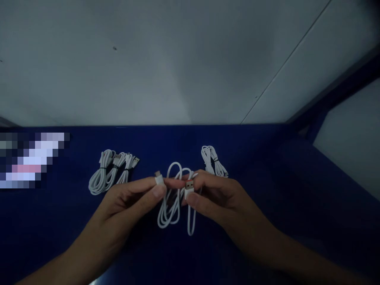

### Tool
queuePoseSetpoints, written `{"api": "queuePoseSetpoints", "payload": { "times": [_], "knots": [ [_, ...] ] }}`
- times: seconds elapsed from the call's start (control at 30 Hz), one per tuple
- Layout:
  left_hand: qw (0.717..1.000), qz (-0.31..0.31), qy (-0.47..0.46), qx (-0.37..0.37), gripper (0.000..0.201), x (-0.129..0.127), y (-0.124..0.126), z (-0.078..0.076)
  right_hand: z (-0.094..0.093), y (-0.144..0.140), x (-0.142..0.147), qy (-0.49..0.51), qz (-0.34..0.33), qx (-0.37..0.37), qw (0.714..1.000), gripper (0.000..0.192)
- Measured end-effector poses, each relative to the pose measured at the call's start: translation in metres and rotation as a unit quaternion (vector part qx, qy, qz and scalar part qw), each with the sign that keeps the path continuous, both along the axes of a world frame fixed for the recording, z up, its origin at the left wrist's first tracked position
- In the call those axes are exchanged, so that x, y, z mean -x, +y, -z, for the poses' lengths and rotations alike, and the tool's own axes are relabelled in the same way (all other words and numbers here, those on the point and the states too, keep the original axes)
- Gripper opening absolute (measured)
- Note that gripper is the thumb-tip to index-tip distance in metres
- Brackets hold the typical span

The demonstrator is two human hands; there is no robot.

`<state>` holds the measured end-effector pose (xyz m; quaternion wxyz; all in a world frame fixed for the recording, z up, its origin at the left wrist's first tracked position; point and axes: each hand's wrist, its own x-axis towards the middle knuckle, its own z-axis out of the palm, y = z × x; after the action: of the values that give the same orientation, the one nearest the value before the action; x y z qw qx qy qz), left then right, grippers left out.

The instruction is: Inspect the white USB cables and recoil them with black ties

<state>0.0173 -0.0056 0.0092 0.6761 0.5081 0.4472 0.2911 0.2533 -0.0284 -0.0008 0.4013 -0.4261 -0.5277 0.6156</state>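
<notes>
A white cable [170,206] is hanging in loose loops between both hands, just above the blue counter [267,221]. The left hand [130,198] is pinching the small plug [158,179] between thumb and forefinger; the right hand [213,196] is gripping the wide metal plug [189,186] the same way. Holding both ends level and close together is probably keeping the loops even and untangled. A cluster of tied cables [111,170] is lying to the left, and one more bundle [212,160] is sitting just behind the right hand.
</notes>
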Motion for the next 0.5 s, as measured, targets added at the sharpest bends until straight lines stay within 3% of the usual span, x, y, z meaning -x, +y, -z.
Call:
{"api": "queuePoseSetpoints", "payload": {
  "times": [0.27,0.5],
  "knots": [
    [0.992,-0.017,0.065,-0.108,0.017,-0.0006,0.0018,-0.0018,-0.0011,-0.0014,-0.0002,-0.033,0.005,-0.013,0.999,0.02],
    [0.988,-0.053,0.068,-0.129,0.052,-0.0073,0.0028,0.0014,-0.0012,-0.0045,-0.0046,-0.003,-0.018,0.011,1.0,0.022]
  ]
}}
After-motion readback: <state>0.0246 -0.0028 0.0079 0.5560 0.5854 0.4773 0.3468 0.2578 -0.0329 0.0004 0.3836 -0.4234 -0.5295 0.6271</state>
